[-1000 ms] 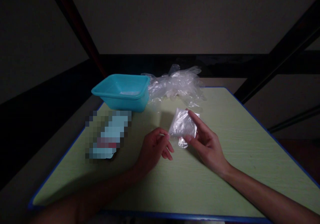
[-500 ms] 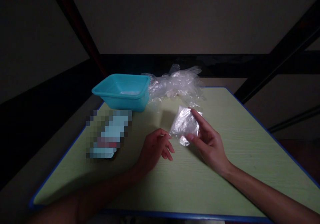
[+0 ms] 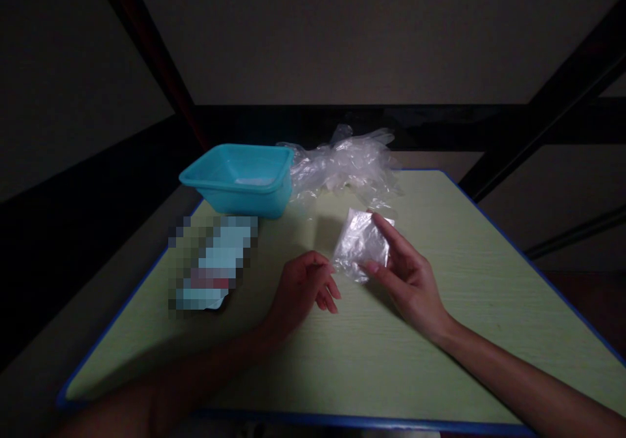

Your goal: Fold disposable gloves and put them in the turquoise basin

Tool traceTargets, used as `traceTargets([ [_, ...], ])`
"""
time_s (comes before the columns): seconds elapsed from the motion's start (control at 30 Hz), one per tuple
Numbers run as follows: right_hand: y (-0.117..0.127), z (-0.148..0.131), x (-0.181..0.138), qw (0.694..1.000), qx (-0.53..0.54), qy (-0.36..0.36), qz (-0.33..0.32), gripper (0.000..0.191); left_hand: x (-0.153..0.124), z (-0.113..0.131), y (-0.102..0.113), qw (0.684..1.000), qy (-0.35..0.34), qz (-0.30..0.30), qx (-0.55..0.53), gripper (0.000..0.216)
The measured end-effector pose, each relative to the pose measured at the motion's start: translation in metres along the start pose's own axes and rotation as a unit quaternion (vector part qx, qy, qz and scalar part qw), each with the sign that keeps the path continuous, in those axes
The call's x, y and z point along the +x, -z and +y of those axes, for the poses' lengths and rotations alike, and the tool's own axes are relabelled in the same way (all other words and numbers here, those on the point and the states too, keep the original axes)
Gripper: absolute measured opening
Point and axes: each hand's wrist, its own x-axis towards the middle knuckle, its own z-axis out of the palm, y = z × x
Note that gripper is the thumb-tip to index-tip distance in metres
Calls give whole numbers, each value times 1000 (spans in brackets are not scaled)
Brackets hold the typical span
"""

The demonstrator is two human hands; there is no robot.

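Observation:
My right hand (image 3: pixel 408 275) holds a small folded clear plastic bag (image 3: pixel 360 244) between thumb and fingers, just above the green table (image 3: pixel 372 353). My left hand (image 3: pixel 300 288) rests on the table beside it, thumb and forefinger pinched at the bag's lower left corner. A heap of crumpled clear plastic (image 3: pixel 345 164) lies at the back of the table. A teal plastic tub (image 3: pixel 239 177) stands to the left of that heap.
A blurred-out flat object (image 3: pixel 210 262) lies on the table left of my left hand, in front of the tub. The table has a blue edge. Dark bars and a dim wall stand behind it.
My right hand has shifted the folded bag slightly right and up. My left hand has stayed pinched at the bag's corner.

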Motion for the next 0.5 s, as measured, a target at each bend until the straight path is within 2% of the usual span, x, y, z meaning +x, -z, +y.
traceTargets([
  [0.17, 0, -1, 1, 1000, -24, 1, 0, 59, 0, 2, 0, 1000, 13, 0, -15, 23],
  [0.5, -2, -1, -2, 1000, 5, -6, -18, 56, 0, 2, -1, 1000, -10, 1, 17, 29],
])
